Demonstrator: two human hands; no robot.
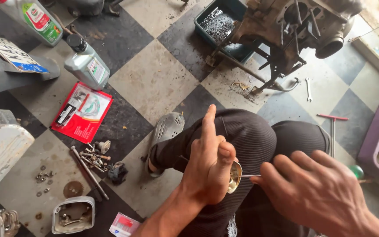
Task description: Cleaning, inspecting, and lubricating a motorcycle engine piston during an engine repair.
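Head view shows the left hand (209, 169) pinching a small shiny metal part (234, 176) over the knee (251, 136). Just beside that part, the right hand (316, 191) grips a thin metal rod (250, 176) touching it.

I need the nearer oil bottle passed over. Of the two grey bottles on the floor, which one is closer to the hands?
The black-capped bottle beside the red packet. The other bottle, with a green label, lies farther away at the picture's top-left edge.

Left hand (209, 169) grips disc (234, 176) (valve, perhaps).

Grimy checkered floor (154, 83), daylit
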